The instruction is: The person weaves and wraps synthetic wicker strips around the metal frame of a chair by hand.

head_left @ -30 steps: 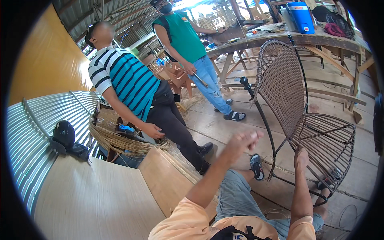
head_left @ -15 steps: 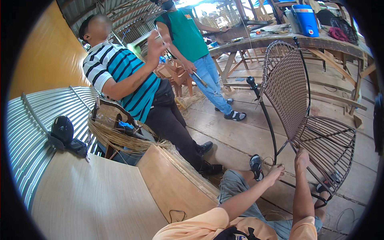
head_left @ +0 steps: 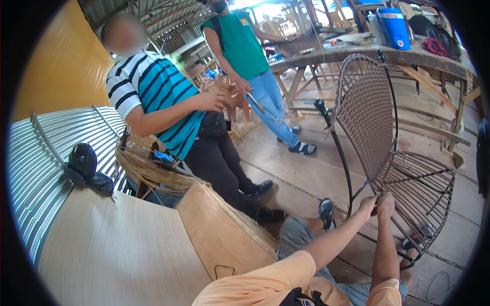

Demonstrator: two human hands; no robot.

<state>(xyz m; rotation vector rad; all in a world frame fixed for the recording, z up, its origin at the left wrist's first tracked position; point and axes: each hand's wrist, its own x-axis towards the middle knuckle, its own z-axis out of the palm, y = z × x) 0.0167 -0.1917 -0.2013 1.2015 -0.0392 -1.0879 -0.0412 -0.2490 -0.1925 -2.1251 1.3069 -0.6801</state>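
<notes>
A chair [head_left: 363, 109] with a tightly woven brown back and a black metal frame stands tilted in front of me, at the right. Brown strands with gaps between them span its seat [head_left: 416, 181]. Where the seat meets the lower edge of the back, my right hand [head_left: 386, 205] is closed against the seat's near side. My left hand [head_left: 367, 206] is closed right beside it, its fingertips at the same corner. What lies between the fingers of either hand is too small and covered to make out.
To the left are pale wooden boards [head_left: 122, 245] and a bundle of straw-coloured strands [head_left: 148, 171]. A person in a striped shirt [head_left: 166, 97] stands near; another in green [head_left: 240, 46] holds a tool beside a long workbench [head_left: 352, 53]. A blue cooler [head_left: 395, 29] sits on it.
My left hand has moved right and up to join my right hand at the chair. The person in the striped shirt has lowered a raised hand to waist height.
</notes>
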